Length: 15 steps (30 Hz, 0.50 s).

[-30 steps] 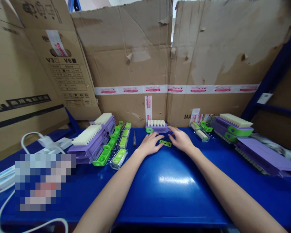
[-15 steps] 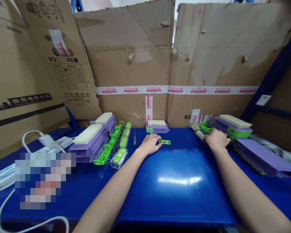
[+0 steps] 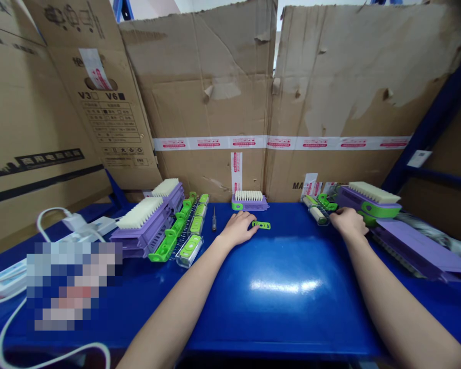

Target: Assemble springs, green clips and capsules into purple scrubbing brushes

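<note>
At mid-surface [image 3: 284, 318]: left hand [image 3: 238, 228] palm down, fingertips at near-left end of green plate [image 3: 264, 225], which lies just in front of brush [image 3: 249, 203]; pinch or mere touch, cannot tell. Right hand [image 3: 349, 223] curled beside green bracket [image 3: 327, 203]; fingertips largely hidden, grasp unclear. Both forearms cut off below.

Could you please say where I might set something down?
The widest bare patch of blue table lies between the forearms; a smaller one between the flat green piece and clear-cased part. Crowded: the left, with purple-based brushes and green holders, and around the right hand.
</note>
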Each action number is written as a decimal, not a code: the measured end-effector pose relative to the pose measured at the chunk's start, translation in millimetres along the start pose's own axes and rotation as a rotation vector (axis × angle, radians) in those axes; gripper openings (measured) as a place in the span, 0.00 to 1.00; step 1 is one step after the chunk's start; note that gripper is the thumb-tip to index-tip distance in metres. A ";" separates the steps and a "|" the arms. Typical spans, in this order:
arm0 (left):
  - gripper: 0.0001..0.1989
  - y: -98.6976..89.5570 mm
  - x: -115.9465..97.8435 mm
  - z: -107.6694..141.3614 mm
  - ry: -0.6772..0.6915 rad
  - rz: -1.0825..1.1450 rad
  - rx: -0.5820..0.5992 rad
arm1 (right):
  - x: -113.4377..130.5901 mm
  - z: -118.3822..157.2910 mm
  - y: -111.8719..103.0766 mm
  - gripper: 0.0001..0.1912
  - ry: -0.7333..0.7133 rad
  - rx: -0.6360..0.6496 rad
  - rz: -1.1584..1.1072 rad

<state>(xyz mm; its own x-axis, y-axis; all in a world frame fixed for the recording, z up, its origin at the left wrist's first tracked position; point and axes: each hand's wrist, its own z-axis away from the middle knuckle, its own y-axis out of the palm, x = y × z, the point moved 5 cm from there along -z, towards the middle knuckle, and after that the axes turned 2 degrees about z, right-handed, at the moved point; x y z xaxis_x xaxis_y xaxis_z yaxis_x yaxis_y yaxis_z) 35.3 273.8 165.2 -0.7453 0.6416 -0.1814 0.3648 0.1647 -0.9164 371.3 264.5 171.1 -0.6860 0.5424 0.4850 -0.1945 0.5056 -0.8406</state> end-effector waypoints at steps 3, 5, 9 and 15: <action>0.14 0.1 0.0 0.0 -0.004 -0.005 0.006 | 1.7 4.4 -3.7 0.20 0.067 0.037 0.029; 0.14 0.2 -0.1 -0.1 -0.003 -0.006 0.004 | 7.6 7.5 -9.2 0.20 0.032 -0.005 -0.002; 0.14 0.5 0.0 -0.5 -0.002 0.000 -0.002 | 16.4 12.5 -16.6 0.20 -0.015 -0.099 -0.075; 0.14 -0.5 -0.2 0.0 -0.007 0.004 0.005 | 13.4 12.6 -10.5 0.21 0.002 -0.003 -0.033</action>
<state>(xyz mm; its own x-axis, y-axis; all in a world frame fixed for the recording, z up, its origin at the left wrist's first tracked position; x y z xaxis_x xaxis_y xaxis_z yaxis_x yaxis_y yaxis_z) 35.3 273.6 165.7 -0.7478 0.6369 -0.1873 0.3647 0.1585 -0.9175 355.4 258.1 183.4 -0.6783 0.5266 0.5125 -0.2147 0.5249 -0.8236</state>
